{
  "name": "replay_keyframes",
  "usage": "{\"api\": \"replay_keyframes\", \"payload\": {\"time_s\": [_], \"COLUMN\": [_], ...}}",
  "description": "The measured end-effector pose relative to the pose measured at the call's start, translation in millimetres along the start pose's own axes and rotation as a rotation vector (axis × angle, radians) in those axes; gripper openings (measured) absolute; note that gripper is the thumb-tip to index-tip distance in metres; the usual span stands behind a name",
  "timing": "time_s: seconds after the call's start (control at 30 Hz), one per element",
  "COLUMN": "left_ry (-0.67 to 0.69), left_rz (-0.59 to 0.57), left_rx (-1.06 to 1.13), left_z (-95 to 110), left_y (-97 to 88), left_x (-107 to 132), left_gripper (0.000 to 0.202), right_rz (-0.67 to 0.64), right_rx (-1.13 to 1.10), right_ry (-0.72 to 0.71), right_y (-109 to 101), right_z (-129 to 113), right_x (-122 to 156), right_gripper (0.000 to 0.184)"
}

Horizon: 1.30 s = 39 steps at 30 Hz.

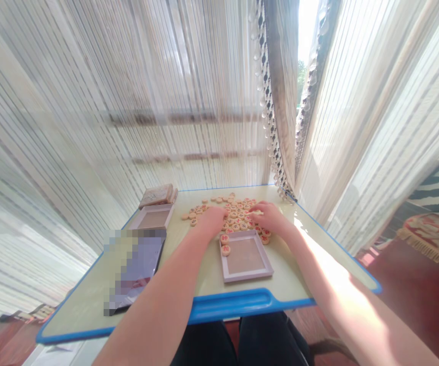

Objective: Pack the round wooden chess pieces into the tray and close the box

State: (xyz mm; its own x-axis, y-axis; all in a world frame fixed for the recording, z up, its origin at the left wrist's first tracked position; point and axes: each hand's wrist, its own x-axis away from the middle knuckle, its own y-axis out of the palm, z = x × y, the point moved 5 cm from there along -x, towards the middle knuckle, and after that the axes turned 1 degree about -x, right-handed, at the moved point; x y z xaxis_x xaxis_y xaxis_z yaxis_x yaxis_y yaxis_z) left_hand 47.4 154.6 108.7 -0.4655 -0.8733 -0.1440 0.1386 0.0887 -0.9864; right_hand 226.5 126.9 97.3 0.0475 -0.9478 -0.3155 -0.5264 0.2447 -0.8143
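Observation:
Round wooden xiangqi pieces [236,214] with red and dark characters lie in a loose heap on the pale table. At the heap's left side, my left hand [214,219] is closed, its fingers curled at the pieces; what they hold, if anything, is hidden. My right hand [268,215] reaches in from the right, fingers apart, its fingertips touching the heap's edge. Just in front of the heap lies a shallow open box tray [247,279]. Two red-marked pieces, an upper piece [224,239] and a lower piece [226,250], are at its left side.
At the left are a second shallow box part [138,219], a small decorated box [157,195] and a dark-edged tablet [162,254], partly pixelated. The blue-rimmed table [291,284] stands against string curtains [188,91]. A fringed, patterned seat [438,236] is at the right.

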Motion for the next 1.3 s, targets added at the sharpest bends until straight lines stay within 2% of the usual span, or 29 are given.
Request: {"api": "replay_keyframes", "payload": {"time_s": [0.13,0.27,0.33,0.43,0.53,0.57,0.7,0.77,0.87,0.97,1.1,1.17,1.3], "left_ry": [-0.07,-0.184,-0.231,-0.336,-0.466,-0.493,-0.56,-0.579,-0.589,-0.582,-0.518,-0.493,-0.482], "left_rz": [-0.022,0.096,0.151,0.173,0.199,0.204,0.164,0.155,0.156,0.179,0.45,0.531,0.509], "left_rx": [0.016,0.252,0.316,0.374,0.576,0.668,1.027,1.108,1.127,1.158,1.18,1.142,0.918], "left_z": [-10.4,-26.5,-36.1,-55.0,-74.5,-78.5,-78.4,-73.0,-66.5,-65.5,-74.9,-78.9,-78.6], "left_y": [2.3,-2.7,-7.7,-15.4,-22.5,-24.2,-27.9,-31.3,-37.2,-41.5,-53.4,-57.3,-58.3], "left_x": [-1.2,-2.2,-1.8,-1.0,0.2,0.6,4.1,7.2,10.7,11.0,9.6,9.2,9.4], "left_gripper": [0.032,0.047,0.048,0.044,0.029,0.03,0.044,0.046,0.051,0.062,0.073,0.076,0.072], "right_rz": [-0.09,-0.059,-0.024,0.018,0.033,0.029,-0.033,-0.055,-0.063,-0.057,-0.145,-0.162,-0.161], "right_rx": [0.081,0.055,0.053,0.078,0.107,0.117,0.145,0.155,0.171,0.16,0.182,0.192,0.164], "right_ry": [-0.114,-0.133,-0.097,0.001,0.114,0.145,0.168,0.148,0.142,0.201,0.34,0.36,0.363], "right_y": [5.2,8.1,7.3,2.5,-4.0,-5.5,-4.1,-1.5,-0.2,-3.4,-4.0,-3.8,-3.8], "right_z": [-8.8,-9.9,-7.7,0.5,11.3,13.9,13.3,9.3,6.8,11.6,22.5,23.5,20.1], "right_x": [1.9,1.4,0.6,-1.0,-2.0,-2.1,-0.9,0.2,1.2,1.1,1.6,1.7,2.8], "right_gripper": [0.025,0.027,0.028,0.03,0.031,0.031,0.03,0.03,0.031,0.033,0.035,0.034,0.035]}}
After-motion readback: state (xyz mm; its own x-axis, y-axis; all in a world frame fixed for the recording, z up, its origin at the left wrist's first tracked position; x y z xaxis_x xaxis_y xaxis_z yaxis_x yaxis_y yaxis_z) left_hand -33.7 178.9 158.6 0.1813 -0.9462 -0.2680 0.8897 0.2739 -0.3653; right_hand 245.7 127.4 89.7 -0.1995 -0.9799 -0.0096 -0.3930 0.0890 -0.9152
